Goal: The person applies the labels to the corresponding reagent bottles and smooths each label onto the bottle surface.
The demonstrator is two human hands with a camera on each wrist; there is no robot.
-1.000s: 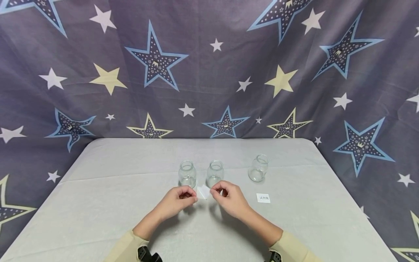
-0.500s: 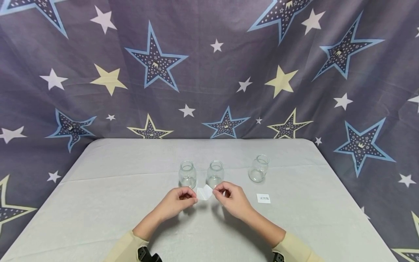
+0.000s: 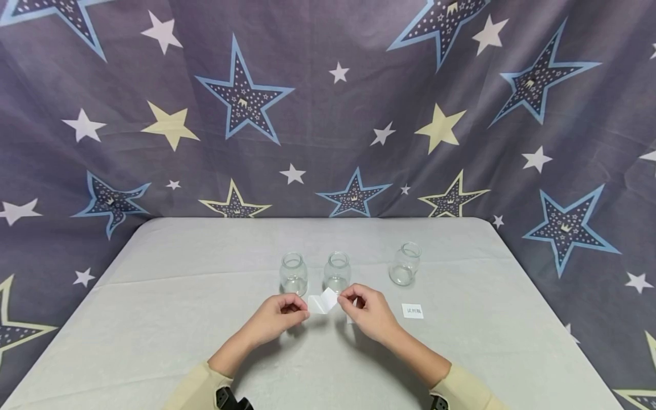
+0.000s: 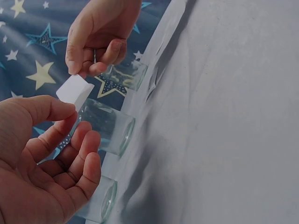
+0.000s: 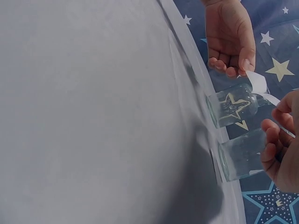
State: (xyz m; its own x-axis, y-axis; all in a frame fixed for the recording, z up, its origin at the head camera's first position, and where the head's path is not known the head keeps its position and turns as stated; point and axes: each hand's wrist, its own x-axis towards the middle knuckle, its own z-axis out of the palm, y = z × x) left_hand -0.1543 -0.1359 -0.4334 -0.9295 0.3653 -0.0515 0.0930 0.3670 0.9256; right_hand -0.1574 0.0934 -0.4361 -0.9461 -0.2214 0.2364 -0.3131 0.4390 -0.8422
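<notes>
Over the table, in front of two clear glass jars, a small white paper label (image 3: pixel 322 302) stretches between the hands, bent in the middle like a shallow V. My left hand (image 3: pixel 279 314) pinches its left end between thumb and fingertips. The right end is pinched by my right hand (image 3: pixel 370 314). In the left wrist view the label (image 4: pixel 74 89) looks like a layer bent back from another. The left jar (image 3: pixel 293 276) and the middle jar (image 3: pixel 336 273) stand upright just behind the fingers, lidless.
A third open glass jar (image 3: pixel 405 266) stands farther right. In front of it lies a white label with dark handwritten-looking characters (image 3: pixel 412 311). Another white piece (image 3: pixel 351 319) lies partly hidden by the right hand. A star-patterned cloth (image 3: pixel 328 114) hangs behind the pale covered table (image 3: pixel 179 319).
My right hand has drawn slightly to the right, away from the left hand, and more of the label shows between them. A white piece beside the right hand has come into view.
</notes>
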